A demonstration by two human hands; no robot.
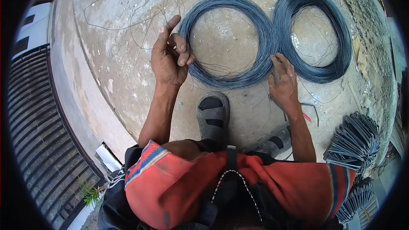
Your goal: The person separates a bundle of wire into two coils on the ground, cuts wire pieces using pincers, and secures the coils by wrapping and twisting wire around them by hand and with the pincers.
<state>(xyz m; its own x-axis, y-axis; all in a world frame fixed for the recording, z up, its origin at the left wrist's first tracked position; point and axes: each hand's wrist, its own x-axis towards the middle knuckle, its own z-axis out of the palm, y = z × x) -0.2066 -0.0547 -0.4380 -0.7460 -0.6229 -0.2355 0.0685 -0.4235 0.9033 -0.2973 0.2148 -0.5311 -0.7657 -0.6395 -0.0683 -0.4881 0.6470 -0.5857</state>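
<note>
My left hand (170, 55) is raised at the left edge of a coil of thin dark wire (232, 83). Its thumb and forefinger point up, the other fingers curl in, and loose loops of wire (111, 30) run out from among them to the upper left. My right hand (283, 83) is at the coil's lower right, fingers bent together and pointing forward. What lies between those fingers is too small to make out. A second wire coil (343, 47) rests against the first on the right.
Sandalled feet (213, 117) stand just below the first coil. Bundles of bent metal rods (353, 140) lie at the right, near a rough wall (379, 55). A red-handled tool (306, 117) is beside my right forearm. A barred metal grate (47, 132) runs along the left.
</note>
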